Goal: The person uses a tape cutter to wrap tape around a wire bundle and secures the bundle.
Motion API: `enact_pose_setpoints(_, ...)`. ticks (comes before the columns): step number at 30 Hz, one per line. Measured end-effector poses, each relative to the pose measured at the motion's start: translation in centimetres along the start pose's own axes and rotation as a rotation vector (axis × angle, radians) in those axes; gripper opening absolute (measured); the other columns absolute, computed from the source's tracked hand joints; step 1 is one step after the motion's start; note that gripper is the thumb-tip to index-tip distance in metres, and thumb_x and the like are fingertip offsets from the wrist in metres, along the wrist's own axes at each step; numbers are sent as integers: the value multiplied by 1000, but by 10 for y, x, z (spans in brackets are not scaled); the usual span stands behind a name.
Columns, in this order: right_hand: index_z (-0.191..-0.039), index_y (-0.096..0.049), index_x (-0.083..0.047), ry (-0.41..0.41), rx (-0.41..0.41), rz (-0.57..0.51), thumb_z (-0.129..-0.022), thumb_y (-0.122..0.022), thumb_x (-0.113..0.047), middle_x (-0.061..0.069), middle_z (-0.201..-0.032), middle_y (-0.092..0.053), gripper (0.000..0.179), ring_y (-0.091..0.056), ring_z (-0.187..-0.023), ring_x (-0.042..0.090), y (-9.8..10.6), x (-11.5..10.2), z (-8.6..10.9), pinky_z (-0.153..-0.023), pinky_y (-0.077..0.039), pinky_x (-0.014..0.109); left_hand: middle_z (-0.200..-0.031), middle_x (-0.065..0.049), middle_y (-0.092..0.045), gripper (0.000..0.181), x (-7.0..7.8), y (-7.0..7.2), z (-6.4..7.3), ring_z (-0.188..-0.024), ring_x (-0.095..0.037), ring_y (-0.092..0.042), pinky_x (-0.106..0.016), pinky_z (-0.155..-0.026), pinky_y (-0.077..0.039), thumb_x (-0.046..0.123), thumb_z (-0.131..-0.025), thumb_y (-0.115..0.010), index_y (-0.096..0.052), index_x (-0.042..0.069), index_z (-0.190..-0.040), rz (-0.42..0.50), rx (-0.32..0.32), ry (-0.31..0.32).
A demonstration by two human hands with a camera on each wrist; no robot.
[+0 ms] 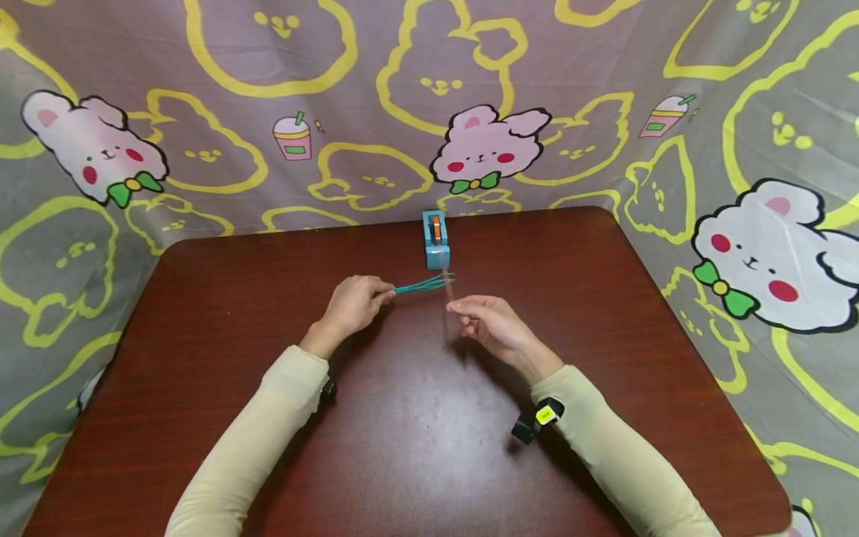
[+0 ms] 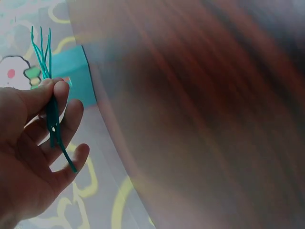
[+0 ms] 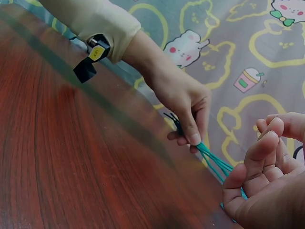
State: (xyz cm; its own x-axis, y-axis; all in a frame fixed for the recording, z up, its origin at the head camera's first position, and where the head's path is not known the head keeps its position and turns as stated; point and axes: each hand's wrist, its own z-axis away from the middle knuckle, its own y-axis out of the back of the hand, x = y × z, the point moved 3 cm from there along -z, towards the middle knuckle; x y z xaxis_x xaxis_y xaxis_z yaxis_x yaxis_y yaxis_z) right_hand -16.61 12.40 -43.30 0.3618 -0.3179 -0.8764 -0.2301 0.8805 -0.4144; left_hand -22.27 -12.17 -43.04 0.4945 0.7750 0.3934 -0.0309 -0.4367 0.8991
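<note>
Green wires (image 1: pixel 419 285) are pinched by the left hand (image 1: pixel 353 304). Tape (image 1: pixel 450 292) is pulled from the blue holder (image 1: pixel 438 254) beyond both hands and pinched by the right hand (image 1: pixel 494 325), seemingly not cut yet.

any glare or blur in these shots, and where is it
Head view: pale glare on the tabletop, toward the near side; left wrist view: the tabletop is smeared and blurry, the green wires in the left hand sharper; right wrist view: fairly crisp wood grain, crossed by a dark greenish band.
</note>
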Motion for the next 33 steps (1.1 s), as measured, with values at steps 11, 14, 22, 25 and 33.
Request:
enact_pose_setpoints(11,-85,-77,-9,3,-14,-22,-98,-59,-1,-2,-70,-60,23,-48,-60,6,0,-1,1,-57,-41,18,-91,-3,-75,13,31,-8,-9,-83,-22,-71,-42,-78,-54,15,-96,-70,-80,8,-102,-1,47,-109)
enact_pose_setpoints(14,-85,-76,-9,1,-14,-25,-98,-59,-1,-2,-70,-60,23,-49,-60,5,1,-1,1,-57,-41,18,-91,-4,-76,13,38,-10,-11,-83,-21,-71,-42,-79,-54,14,-96,-70,-80,8,-101,-8,59,-134)
enact_pose_setpoints(22,-85,-77,-10,-8,-11,-25,-98,-59,-1,-2,-73,-63,24,-50,-61,5,1,1,1,-57,-42,18,-90,-4,-76,12,58,-10,-12,-80,-19,-71,-41,-78,-55,14,-96,-71,-81,8,-100,-10,79,-175)
enact_pose_setpoints(25,-86,-77,-11,-5,-11,-31,-98,-58,0,-2,-73,-63,25,-50,-61,5,1,2,1,-57,-42,18,-87,-3,-76,11,63,-10,-12,-76,-18,-71,-40,-76,-54,14,-95,-72,-81,9,-99,-5,92,-191)
enact_pose_setpoints(33,-84,-77,-11,-7,-4,-38,-98,-59,0,-3,-70,-61,26,-50,-59,5,4,4,1,-57,-42,18,-84,-1,-76,10,75,-8,-10,-74,-16,-71,-42,-78,-51,14,-94,-73,-82,10,-98,-19,115,-223)
